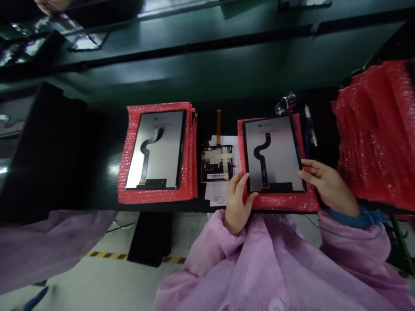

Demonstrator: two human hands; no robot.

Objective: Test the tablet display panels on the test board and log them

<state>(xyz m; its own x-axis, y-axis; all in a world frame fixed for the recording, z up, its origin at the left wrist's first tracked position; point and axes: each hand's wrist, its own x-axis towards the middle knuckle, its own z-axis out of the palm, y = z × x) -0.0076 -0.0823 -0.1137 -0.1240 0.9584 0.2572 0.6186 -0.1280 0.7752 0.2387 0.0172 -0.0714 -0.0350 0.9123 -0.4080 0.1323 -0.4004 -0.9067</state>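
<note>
Dark desk (102, 185) stretches before you — near its front edge, your left hand (238, 201) and right hand (327, 185) have a display panel (281, 157) in their grip by opposite sides, over red bubble wrap (285, 203).

1. A single camera, worn on the person's head, looks forward and down; the pink smock (253, 268) spreads across the bottom centre and lower right.
2. From above the dark worktable (103, 168), it is near enough that the left hand (238, 201) and right hand (329, 185) show clearly, right of centre.
3. Floor (106, 280) enters at lower left.
</note>
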